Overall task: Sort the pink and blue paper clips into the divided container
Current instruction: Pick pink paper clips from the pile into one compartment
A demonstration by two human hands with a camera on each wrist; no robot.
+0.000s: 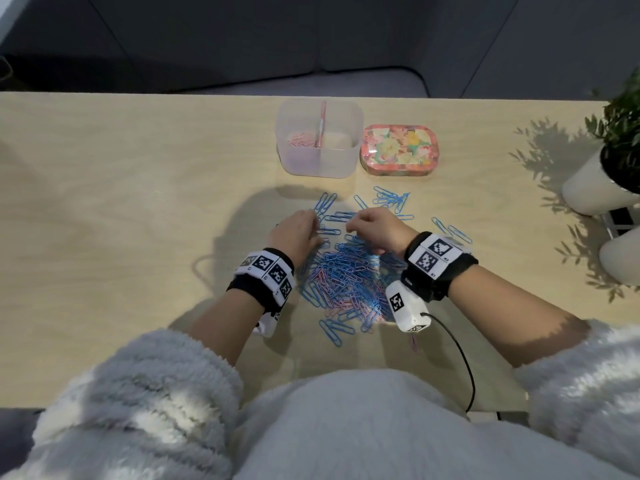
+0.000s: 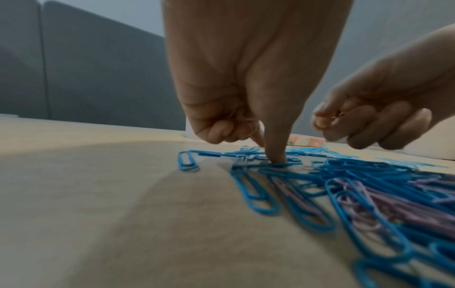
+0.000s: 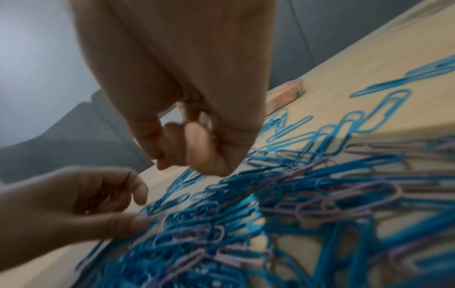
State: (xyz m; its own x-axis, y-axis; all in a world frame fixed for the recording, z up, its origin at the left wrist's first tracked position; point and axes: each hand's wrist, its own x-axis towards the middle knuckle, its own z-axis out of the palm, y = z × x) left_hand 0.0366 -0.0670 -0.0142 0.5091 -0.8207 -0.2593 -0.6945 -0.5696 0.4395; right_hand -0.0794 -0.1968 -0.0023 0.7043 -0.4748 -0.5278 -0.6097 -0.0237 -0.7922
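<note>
Head view, at the light wooden table (image 1: 121,202): your mixed heap of paper clips (image 1: 343,282) lies between your forearms, mostly blue with pink ones threaded through it, and blue strays (image 1: 391,199) fan out towards the far side. Beyond them stands the divided container (image 1: 320,161), translucent, with a wall down its middle; some pink clips (image 1: 303,138) already sit in its left compartment, while the right one looks to hold no clips, though the frosted plastic makes that hard to confirm.

Your left hand (image 1: 298,233) works the heap's far-left edge. Seen from the left wrist, its forefinger (image 2: 275,148) presses straight down onto a blue clip (image 2: 261,166) on the table, the other fingers curled back towards the palm (nothing visibly gripped there). Your right hand (image 1: 375,228) hovers just beside it over the clips, fingers (image 2: 364,120) bunched in a loose fist; something pinkish seems tucked inside, but blur prevents saying whether that is a clip.

By the look of it, the sort is in its early stages: a modest batch of pink is done, no blue is visibly placed, and the bulk of both colours remains tangled on the table. Pulling pink from under interlocked blue will likely be the slow part.

To the right of the container rests a flowered tin (image 1: 398,148), and potted greenery (image 1: 616,157) stands at the table's right edge.
</note>
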